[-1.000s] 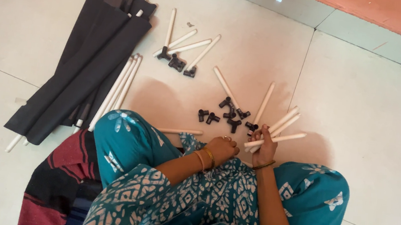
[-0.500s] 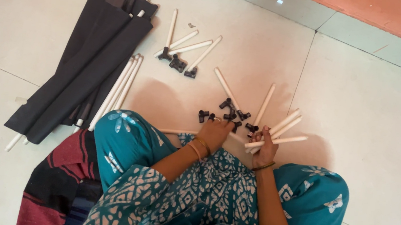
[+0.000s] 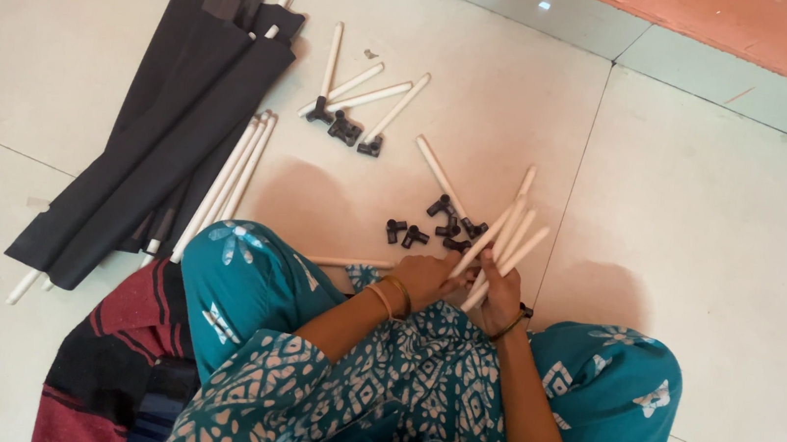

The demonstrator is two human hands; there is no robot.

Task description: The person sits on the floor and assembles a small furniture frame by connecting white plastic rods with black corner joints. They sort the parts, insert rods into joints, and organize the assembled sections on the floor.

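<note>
I sit cross-legged on a tiled floor. My right hand [image 3: 501,298] grips a bundle of thin white rods [image 3: 517,245] that fan up and away from me. My left hand [image 3: 426,279], with bangles at the wrist, is closed on the lower end of one of these rods [image 3: 485,243], right beside the right hand. Several small black connectors [image 3: 407,234] lie loose on the tile just beyond my left hand. Another white rod [image 3: 439,172] lies past them, and one more [image 3: 344,263] rests by my left knee.
Folded black fabric panels on rods [image 3: 166,136] lie at the far left, with a few bare white rods [image 3: 225,182] alongside. Several rods fitted with black connectors [image 3: 358,99] lie further out. A striped red and dark mat [image 3: 116,357] is under my left side.
My left hand reached out to the black connectors, then drew back to the right hand. The rods that lay spread on the tile are now gathered in my right hand.
</note>
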